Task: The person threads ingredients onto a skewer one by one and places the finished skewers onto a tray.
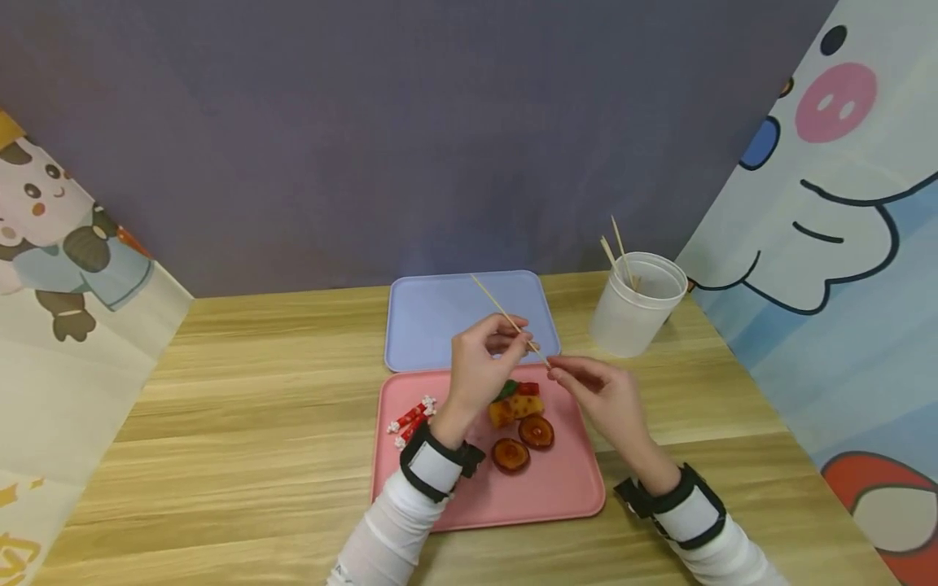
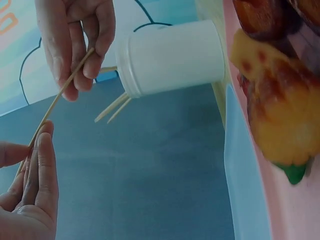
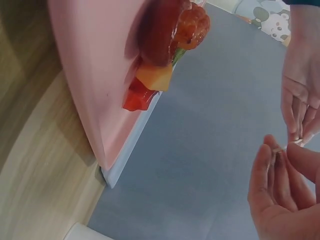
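Note:
A thin wooden skewer slants between both hands above the trays. My left hand pinches it partway along, thumb against fingers; the left wrist view shows this grip on the skewer too. At its lower end, my right hand pinches it between thumb and fingertips, also seen in the right wrist view, where the right hand is close below the left. Beneath the hands, a pink tray bears two round brown mushroom-like pieces, yellow browned pieces, a red piece and a green piece.
Red sticks with white frilly ends lie at the pink tray's left, partly behind the left wrist. A blue tray sits behind it. A white tub with several skewers stands back right, near the grey back panel.

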`<state>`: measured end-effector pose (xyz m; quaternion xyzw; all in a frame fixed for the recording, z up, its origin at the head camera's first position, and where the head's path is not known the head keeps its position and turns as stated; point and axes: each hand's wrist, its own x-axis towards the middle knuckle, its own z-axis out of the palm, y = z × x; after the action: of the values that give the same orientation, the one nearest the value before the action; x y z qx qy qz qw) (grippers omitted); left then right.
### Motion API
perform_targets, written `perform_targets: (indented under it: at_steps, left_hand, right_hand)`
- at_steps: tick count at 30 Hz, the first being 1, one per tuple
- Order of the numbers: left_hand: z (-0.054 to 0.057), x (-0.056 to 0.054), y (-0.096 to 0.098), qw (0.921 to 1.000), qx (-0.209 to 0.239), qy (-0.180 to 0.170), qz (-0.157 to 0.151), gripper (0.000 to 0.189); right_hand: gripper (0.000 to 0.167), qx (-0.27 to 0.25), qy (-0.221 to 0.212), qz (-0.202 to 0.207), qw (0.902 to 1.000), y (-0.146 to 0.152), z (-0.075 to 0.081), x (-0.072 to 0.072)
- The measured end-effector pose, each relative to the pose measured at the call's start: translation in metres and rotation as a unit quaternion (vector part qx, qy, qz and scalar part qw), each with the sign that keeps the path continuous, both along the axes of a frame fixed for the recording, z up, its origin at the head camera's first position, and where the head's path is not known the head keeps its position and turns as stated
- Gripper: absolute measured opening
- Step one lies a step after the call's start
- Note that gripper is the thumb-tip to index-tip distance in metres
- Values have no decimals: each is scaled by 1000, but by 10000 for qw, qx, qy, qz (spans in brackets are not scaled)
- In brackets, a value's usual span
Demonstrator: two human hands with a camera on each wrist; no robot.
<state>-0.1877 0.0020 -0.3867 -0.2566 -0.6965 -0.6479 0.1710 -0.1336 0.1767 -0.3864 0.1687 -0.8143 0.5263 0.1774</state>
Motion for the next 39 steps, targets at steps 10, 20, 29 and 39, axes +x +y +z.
perform_targets:
  at_steps: [10,20,29,39]
  left_hand:
    - [20,15,0,9997,108,-221,-39,5]
    - [20,16,-2,9933,-1024,-328,423,13]
    - [-7,17,-2,9423,-3243,-520,654,25]
    - [-16,31,0,8906,-4385,-665,1002,28]
  right_hand:
    - [15,-114,-116,-28,9999,10,-26,-10]
    - [15,88,236,-248,9994,11,-8,-3]
    - [14,488,540,-726,9947,40,-38,-21]
    - [14,911,711,-1197,9861,60,-51,-27]
